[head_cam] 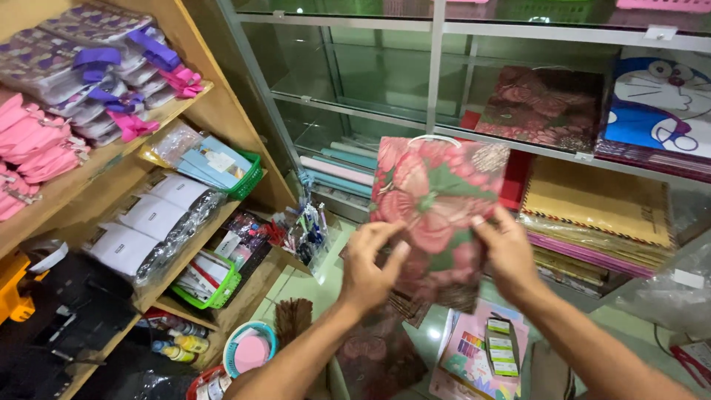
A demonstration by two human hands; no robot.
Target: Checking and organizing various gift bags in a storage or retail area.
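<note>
hands, left and right, each pinched shut on floral gift bag

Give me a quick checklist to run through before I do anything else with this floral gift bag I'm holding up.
1. Left hand grips the floral gift bag at its lower left edge: ok.
2. Right hand grips its lower right edge: ok.
3. Bag held upright, white handle on top: ok.
4. Bag apart from the glass shelf behind it: cannot tell.
5. Matching floral bag lying on that shelf: ok.
6. Bag's inside empty: cannot tell.
</note>
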